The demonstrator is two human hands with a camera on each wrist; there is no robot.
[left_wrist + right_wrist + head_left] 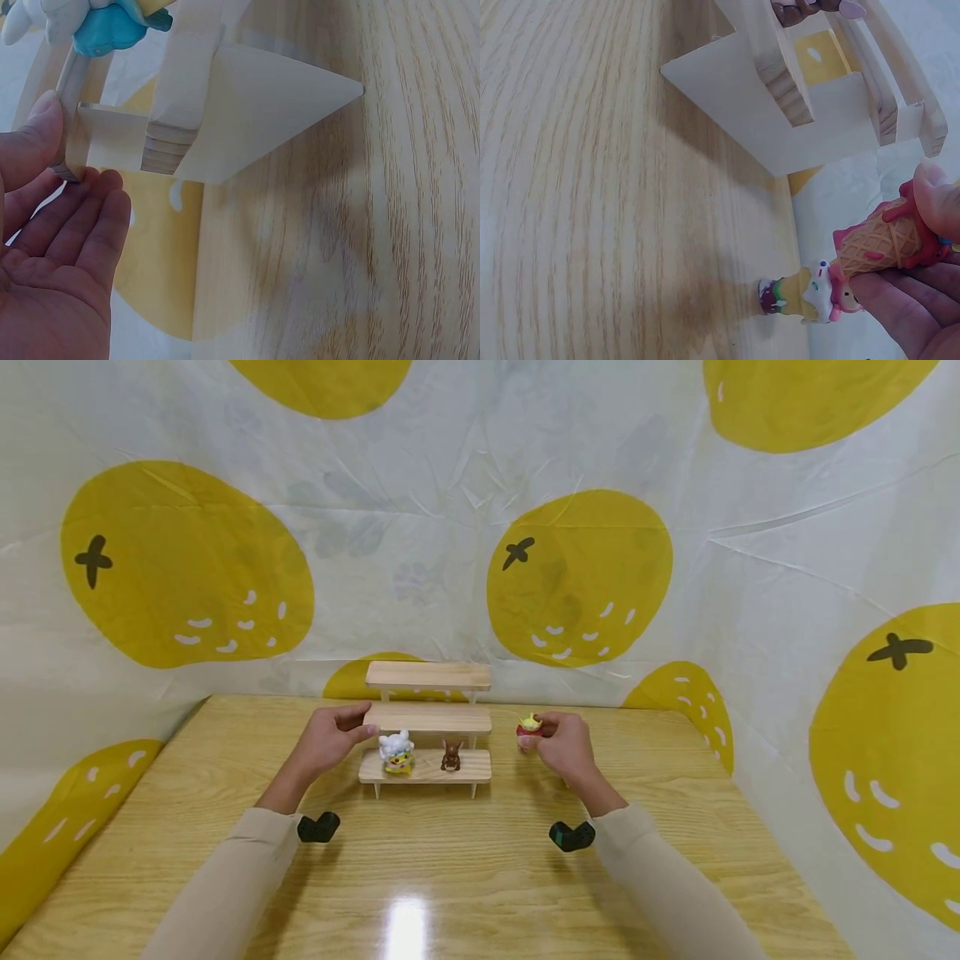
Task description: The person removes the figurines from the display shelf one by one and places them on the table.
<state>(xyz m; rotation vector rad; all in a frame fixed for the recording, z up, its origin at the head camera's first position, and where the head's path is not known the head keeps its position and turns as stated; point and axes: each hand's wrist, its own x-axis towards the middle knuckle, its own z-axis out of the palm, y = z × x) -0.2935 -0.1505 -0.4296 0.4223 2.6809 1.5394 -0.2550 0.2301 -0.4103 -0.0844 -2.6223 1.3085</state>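
A three-tier wooden display shelf (435,718) stands on the table. My left hand (330,740) grips the left end of its middle tier, thumb above and fingers below, as the left wrist view shows. On the lowest tier sit a white-hooded figurine (395,745) with a yellow face and a small brown animal figurine (451,757). Right of the shelf, my right hand (567,747) pinches an ice-cream-cone figurine (885,236), a waffle cone with red drips and a yellow top. The hand covers part of it.
Another figurine (799,295), with white drips and a pink top, stands on the table beside the right hand. The wooden table (465,852) reaches back to a white cloth (420,568) printed with big yellow fruit.
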